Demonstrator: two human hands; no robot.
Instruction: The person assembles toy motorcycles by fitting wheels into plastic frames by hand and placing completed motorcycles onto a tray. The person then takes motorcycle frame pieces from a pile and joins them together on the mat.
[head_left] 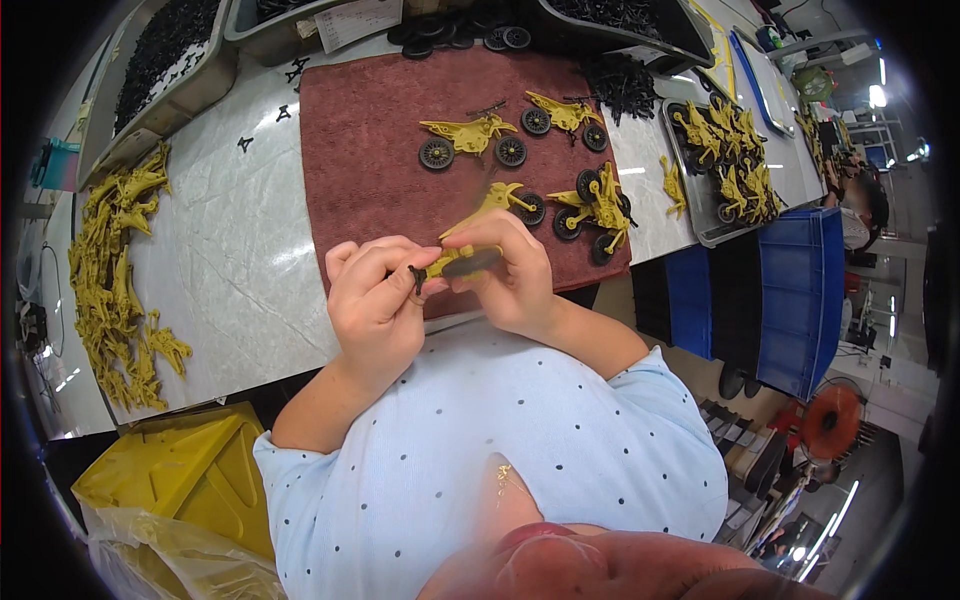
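Observation:
Both my hands come together at the front edge of a dark red cloth. Between them is a yellow toy motorcycle with a blurred dark wheel. My left hand has its fingers closed around one end, pinching a small black part against it. My right hand grips the other side, by the wheel. Just beyond my fingers lies another yellow toy motorcycle with a black wheel, partly hidden by my right hand. Farther back are two wheeled toy motorcycles, and several overlap at the right.
Yellow motorcycle parts are heaped at the left. Small black parts lie beside the cloth. Grey bins and loose black wheels line the back. A metal tray of toy motorcycles is right; blue crates stand below.

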